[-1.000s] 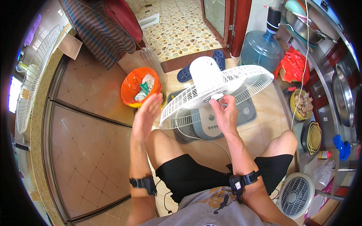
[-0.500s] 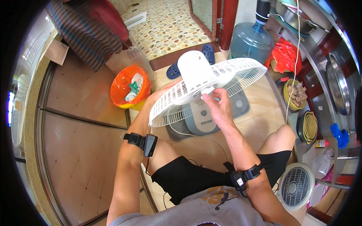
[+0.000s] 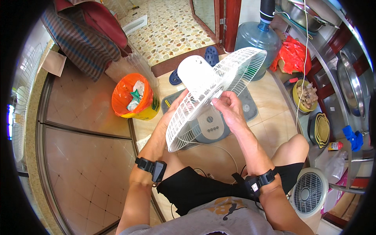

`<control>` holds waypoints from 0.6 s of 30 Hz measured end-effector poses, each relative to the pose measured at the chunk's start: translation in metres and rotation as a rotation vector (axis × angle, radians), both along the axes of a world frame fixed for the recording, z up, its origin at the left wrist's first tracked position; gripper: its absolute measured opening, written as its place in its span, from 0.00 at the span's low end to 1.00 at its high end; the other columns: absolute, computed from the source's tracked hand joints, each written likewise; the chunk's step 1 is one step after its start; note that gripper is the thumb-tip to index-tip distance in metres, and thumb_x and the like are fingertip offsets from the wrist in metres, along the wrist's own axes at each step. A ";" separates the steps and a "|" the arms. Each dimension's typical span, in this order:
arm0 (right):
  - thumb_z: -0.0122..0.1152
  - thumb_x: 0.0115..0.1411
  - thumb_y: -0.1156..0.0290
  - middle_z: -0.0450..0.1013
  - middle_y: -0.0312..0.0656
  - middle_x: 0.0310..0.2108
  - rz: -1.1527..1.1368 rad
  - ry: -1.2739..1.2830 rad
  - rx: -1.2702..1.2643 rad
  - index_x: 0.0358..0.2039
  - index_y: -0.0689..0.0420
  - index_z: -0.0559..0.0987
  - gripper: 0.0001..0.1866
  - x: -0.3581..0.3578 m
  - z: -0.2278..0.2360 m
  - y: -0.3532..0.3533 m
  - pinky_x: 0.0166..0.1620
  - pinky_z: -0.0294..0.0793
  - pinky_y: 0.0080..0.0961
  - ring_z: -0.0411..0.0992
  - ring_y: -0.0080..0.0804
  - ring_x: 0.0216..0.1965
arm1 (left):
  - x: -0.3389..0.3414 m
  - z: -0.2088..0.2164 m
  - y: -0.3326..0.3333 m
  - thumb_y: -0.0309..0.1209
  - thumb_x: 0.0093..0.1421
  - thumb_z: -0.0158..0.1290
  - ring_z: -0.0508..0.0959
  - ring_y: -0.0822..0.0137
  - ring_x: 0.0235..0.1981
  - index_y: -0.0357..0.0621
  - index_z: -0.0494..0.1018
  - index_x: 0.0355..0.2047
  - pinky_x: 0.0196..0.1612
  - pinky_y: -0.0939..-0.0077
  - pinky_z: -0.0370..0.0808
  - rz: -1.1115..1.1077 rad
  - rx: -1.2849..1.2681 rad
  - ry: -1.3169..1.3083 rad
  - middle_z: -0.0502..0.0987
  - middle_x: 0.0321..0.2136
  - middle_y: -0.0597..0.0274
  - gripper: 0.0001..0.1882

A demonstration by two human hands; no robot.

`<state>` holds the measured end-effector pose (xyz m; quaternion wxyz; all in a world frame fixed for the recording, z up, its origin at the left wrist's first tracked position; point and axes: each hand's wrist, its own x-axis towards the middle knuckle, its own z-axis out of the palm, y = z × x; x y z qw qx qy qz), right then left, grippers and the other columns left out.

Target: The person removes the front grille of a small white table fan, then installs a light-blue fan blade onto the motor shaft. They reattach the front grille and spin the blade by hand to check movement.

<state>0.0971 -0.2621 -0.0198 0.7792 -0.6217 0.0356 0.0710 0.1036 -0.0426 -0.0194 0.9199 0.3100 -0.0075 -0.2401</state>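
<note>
**Fan head, grille tilted up on edge**

Tilted since half a second ago: the fan grille [image 3: 213, 96] has swung from lying near flat to standing steeply on edge, its far rim up toward the water bottle [image 3: 256, 41]. Our left hand [image 3: 176, 105] has moved in behind the wire and now lies against its back.

Item: white fan, wire grille with a smooth rounded motor housing [image 3: 194, 74] at its back, held over a grey base [image 3: 213, 125] that stands on the tiled floor [image 3: 90, 156] between our knees. A white cord [image 3: 223, 149] runs from under it toward our lap.

Hands: left hand spread and pressed on the back of the grille, fingers partly hidden by the wires. Right hand [image 3: 231, 111] pinched together at the hub in the grille's centre; we cannot tell what small part, if any, it grips.

Surroundings: orange bin [image 3: 131, 98] just left of the fan, blue slippers [image 3: 211, 55] beyond it, a small round fan [image 3: 309, 192] by our right knee.

Risks, as we judge them:
- Grille so steep may slide off the left palm and drop onto the base.
- Thin wires may bend if we press hard at the hub.
- Any small part freed at the hub may fall and roll under the base.
- Cord may snag our knee and tug the fan.
</note>
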 end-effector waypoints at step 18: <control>0.72 0.63 0.71 0.79 0.51 0.52 0.094 0.037 -0.019 0.58 0.64 0.74 0.26 0.003 0.007 -0.074 0.58 0.76 0.34 0.77 0.36 0.55 | -0.051 -0.025 -0.081 0.32 0.67 0.62 0.52 0.44 0.77 0.47 0.34 0.80 0.73 0.47 0.62 0.199 0.186 -0.185 0.43 0.78 0.56 0.54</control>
